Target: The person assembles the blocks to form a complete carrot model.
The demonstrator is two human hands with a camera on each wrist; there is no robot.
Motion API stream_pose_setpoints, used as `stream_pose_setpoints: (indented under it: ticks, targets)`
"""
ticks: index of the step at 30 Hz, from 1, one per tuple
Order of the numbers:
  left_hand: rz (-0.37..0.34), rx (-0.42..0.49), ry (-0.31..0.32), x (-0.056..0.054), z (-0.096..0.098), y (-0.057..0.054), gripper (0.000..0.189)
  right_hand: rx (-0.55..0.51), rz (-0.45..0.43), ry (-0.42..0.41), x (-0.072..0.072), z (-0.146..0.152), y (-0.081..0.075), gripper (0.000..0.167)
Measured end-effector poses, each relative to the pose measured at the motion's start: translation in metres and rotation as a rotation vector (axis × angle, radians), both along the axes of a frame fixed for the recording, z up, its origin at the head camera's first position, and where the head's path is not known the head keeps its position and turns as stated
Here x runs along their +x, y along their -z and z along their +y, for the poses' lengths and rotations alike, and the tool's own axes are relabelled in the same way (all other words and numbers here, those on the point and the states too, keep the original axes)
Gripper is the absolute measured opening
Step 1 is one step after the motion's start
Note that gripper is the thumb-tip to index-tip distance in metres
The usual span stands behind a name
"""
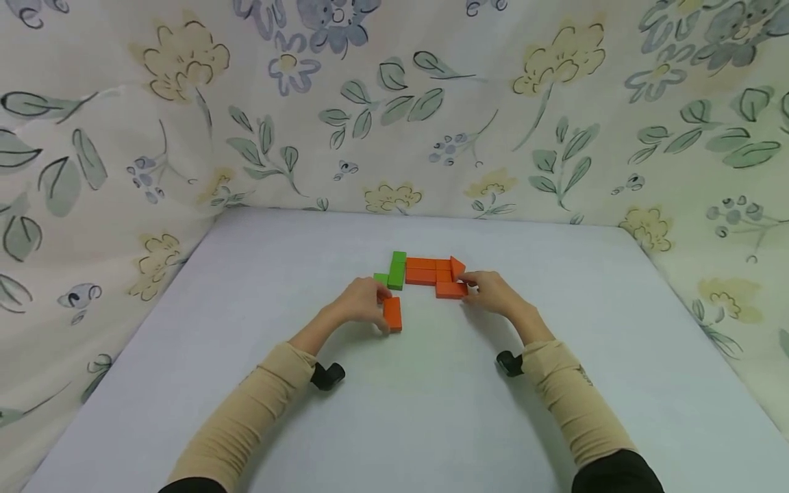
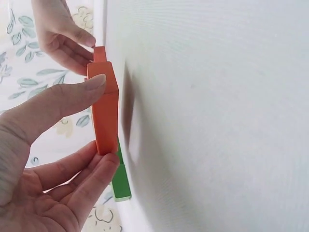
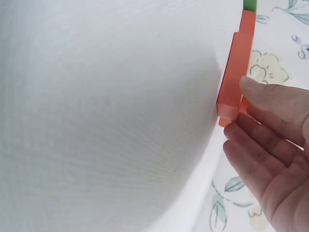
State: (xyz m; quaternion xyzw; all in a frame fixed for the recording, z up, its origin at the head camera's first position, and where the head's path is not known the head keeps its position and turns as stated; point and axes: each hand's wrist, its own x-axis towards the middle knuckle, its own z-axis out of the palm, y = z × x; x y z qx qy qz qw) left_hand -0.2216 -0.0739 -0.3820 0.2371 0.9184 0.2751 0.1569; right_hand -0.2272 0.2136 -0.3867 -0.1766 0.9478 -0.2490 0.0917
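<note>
Pinched a loose orange block (image 1: 392, 314) end to end between thumb and fingertips of the left hand (image 1: 362, 302), just in front of the green blocks (image 1: 397, 270). Touched the outer end of another orange block (image 1: 451, 291) with bent, slightly parted fingers of the right hand (image 1: 495, 292); could not tell whether gripping. Saw farther out an orange triangle (image 1: 456, 266) ending the orange row (image 1: 420, 276), then white table (image 1: 407, 424) and floral cloth (image 1: 382, 161).

The tabletop (image 1: 425, 411) between the sleeves (image 1: 246, 411) is passable until the blocks (image 1: 421, 276)
</note>
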Motion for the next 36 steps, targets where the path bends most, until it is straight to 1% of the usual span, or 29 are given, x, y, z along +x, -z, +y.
stream_pose_setpoints:
  ticks: [5,8,11,13,16,18,20,23,25,27,32,36]
  targets:
    - [-0.004,0.025,0.006,0.000,0.001,0.005,0.060,-0.005,-0.017,-0.010,0.002,-0.002,-0.002,0.042]
    - [-0.006,0.040,0.006,-0.002,0.000,0.007,0.059,0.023,-0.075,-0.023,0.006,-0.003,-0.007,0.040]
    - [-0.015,0.055,0.003,-0.003,0.000,0.008,0.059,0.070,-0.141,-0.058,0.009,-0.005,-0.014,0.039]
    - [-0.024,0.059,0.000,-0.004,0.000,0.008,0.060,0.092,-0.168,-0.080,0.011,-0.007,-0.019,0.039]
    - [-0.032,0.060,-0.002,-0.004,-0.001,0.008,0.060,0.099,-0.161,-0.100,0.012,-0.012,-0.023,0.043]
    - [-0.034,0.060,-0.001,-0.004,-0.001,0.009,0.061,0.098,-0.154,-0.094,0.012,-0.016,-0.024,0.050]
    - [-0.037,0.057,-0.003,-0.004,-0.001,0.009,0.061,0.102,-0.152,-0.082,0.010,-0.020,-0.022,0.058]
    - [-0.043,0.054,-0.007,-0.004,-0.002,0.010,0.061,0.108,-0.179,-0.058,0.008,-0.026,-0.018,0.065]
    - [-0.048,0.046,-0.010,-0.004,-0.002,0.011,0.062,0.112,-0.190,-0.052,0.008,-0.030,-0.016,0.066]
    - [-0.055,0.042,-0.015,-0.004,-0.001,0.011,0.062,0.115,-0.184,-0.063,0.008,-0.032,-0.014,0.065]
    - [-0.064,0.022,-0.022,-0.006,-0.001,0.009,0.063,0.137,-0.143,-0.098,0.006,-0.037,-0.015,0.063]
    - [-0.058,0.001,-0.016,-0.007,0.003,0.007,0.063,0.146,-0.125,-0.099,0.003,-0.035,-0.014,0.062]
